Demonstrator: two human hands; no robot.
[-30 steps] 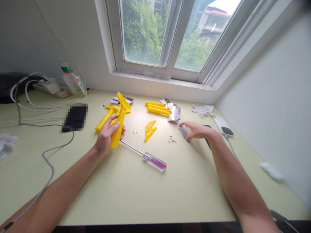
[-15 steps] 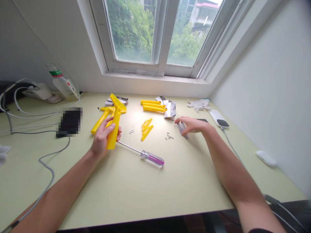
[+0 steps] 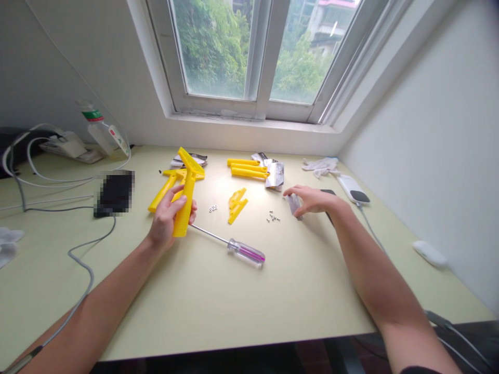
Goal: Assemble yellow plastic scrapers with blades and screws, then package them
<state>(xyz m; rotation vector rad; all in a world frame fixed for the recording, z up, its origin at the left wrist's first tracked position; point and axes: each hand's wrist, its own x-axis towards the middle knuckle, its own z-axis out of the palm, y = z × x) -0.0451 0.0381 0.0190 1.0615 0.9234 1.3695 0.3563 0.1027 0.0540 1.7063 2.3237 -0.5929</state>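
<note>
Our left hand (image 3: 166,218) clamps a yellow T-shaped plastic part (image 3: 187,195) above the desk (image 3: 234,306), well apart from our right hand (image 3: 312,201). That hand's fingers (image 3: 298,190) curl over a small grey piece (image 3: 294,204); we cannot tell if they grip it. A clear-handled screwdriver (image 3: 246,253) lies just beside the left hand, and loose screws (image 3: 273,218) lie nearby. The bottle label (image 3: 119,140) is unreadable.

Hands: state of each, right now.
Left hand: closed, holding a yellow plastic handle.
Right hand: curved over a small silver piece; cannot tell whether it grips it.
</note>
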